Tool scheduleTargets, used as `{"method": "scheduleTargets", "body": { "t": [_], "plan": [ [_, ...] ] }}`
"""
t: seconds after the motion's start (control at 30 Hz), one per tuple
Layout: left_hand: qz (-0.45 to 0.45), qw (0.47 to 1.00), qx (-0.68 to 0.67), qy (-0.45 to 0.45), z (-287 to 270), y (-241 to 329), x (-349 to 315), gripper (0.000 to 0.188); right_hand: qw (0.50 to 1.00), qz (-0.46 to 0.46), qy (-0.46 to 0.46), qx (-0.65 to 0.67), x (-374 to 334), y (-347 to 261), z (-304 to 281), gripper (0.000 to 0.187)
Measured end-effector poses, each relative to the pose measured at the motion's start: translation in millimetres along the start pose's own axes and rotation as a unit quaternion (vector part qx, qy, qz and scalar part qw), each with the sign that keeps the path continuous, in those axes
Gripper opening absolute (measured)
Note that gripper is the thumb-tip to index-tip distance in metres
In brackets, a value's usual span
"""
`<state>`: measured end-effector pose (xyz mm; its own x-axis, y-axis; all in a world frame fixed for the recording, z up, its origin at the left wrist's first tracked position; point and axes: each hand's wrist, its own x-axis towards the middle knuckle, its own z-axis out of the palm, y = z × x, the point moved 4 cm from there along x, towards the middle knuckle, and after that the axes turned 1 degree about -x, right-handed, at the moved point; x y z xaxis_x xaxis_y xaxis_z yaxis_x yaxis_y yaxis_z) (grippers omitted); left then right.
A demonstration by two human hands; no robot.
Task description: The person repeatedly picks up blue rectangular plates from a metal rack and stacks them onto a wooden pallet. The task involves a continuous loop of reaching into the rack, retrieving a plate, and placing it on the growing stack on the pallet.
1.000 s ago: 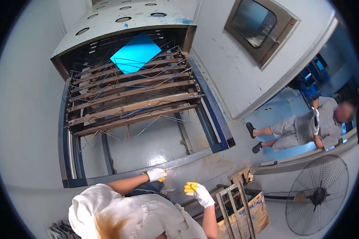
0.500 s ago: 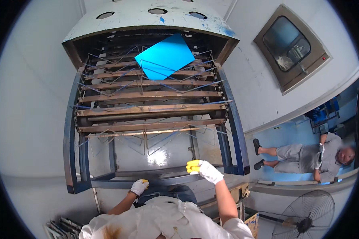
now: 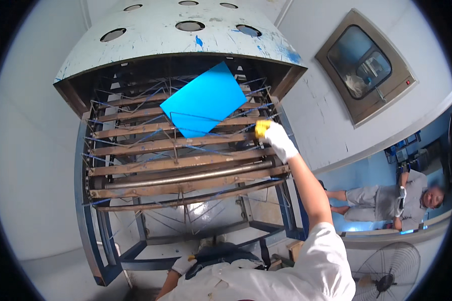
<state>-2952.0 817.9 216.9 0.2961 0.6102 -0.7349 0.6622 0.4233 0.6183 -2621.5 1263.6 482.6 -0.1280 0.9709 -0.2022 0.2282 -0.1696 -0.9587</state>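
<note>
A flat bright blue sheet [image 3: 206, 103] lies tilted on the wire supports of a slatted conveyor [image 3: 186, 163], near the opening of a pale hood [image 3: 145, 47]. Raised at the conveyor's right side is my right hand [image 3: 276, 137], in a white glove with yellow fingertips. Its fingers are curled together, to the right of the sheet and apart from it; whatever they hold, if anything, is hidden. My left hand [image 3: 183, 265], gloved alike, is low by my waist, near the front bar of the blue frame [image 3: 135, 264]. Most of its fingers are hidden from view.
Thin wire racks stick up from the conveyor slats. Beyond a wall opening at right, another person [image 3: 386, 200] in grey clothes and gloves is visible. A standing fan [image 3: 386, 281] is at lower right. A metal-framed window [image 3: 364, 65] is set in the right wall.
My right hand has gone up and forward, from above the front bar to the conveyor's right side. The sheet and hood appear lower in view. My left hand stays low.
</note>
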Motion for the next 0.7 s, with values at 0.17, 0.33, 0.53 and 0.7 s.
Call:
{"method": "scheduleTargets", "body": {
  "t": [0.17,0.33,0.53,0.7],
  "plan": [
    [-0.021,0.999,0.008,-0.024,-11,4,-18,0.042,0.897,-0.137,0.175,-0.383,131,-42,14,0.055],
    [0.154,0.973,-0.047,-0.165,-126,129,-88,0.031,0.907,-0.145,0.157,-0.363,201,-49,32,0.073],
    [0.191,0.92,-0.34,0.033,-251,180,-104,0.022,0.986,-0.036,0.004,-0.162,230,-34,40,0.054],
    [0.175,0.901,-0.392,0.057,-260,181,-89,0.023,0.995,-0.082,-0.054,-0.014,205,-48,43,0.031]
  ]
}}
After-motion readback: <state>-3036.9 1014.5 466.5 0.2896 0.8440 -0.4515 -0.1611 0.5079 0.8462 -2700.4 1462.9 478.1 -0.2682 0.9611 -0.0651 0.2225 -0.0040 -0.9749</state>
